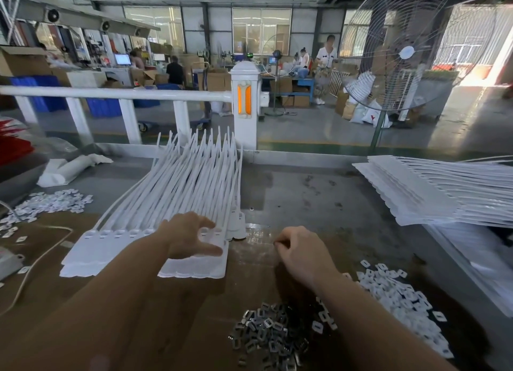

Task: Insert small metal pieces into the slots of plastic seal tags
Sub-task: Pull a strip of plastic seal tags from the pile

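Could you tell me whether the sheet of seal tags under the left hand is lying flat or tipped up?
Partly tipped: the seal tags' heads lie flat on the table under the left hand, while their tails rise towards the railing.

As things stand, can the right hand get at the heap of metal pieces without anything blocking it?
Probably yes. The right hand is curled above the table, and the heap of metal pieces lies uncovered just nearer the person. Nothing stands between them.
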Motion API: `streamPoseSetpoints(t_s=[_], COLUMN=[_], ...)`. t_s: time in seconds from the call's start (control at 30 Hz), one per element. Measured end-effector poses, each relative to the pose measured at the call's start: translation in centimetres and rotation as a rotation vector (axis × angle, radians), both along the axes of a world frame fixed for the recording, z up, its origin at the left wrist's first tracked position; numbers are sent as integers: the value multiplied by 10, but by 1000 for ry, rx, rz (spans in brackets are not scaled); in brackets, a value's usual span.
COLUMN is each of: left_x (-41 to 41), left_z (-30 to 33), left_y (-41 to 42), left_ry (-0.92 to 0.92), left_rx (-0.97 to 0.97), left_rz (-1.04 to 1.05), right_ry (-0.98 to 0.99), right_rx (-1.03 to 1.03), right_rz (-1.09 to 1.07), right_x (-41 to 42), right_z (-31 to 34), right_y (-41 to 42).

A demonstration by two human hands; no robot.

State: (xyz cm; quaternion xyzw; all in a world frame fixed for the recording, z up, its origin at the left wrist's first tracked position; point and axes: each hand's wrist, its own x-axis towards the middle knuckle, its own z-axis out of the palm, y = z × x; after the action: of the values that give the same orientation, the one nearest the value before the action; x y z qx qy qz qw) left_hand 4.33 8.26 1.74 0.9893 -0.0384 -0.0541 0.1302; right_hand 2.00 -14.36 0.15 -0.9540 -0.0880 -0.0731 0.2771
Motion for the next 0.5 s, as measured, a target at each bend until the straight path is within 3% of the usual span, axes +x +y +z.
streamPoseSetpoints(t_s=[0.2, 0.33, 0.5], left_x=[1, 2, 4], left_z=[1, 2, 5], left_y=[4, -1, -10], left_ry=[62, 16, -36], left_rx=[10, 56, -24], left_rz=[-32, -46, -34], right_ry=[13, -4, -4], right_rx=[11, -10, 48], right_rz=[14, 4, 17], right_x=[3, 3, 3], right_z=[-2, -5, -4], right_y=[1, -1, -2])
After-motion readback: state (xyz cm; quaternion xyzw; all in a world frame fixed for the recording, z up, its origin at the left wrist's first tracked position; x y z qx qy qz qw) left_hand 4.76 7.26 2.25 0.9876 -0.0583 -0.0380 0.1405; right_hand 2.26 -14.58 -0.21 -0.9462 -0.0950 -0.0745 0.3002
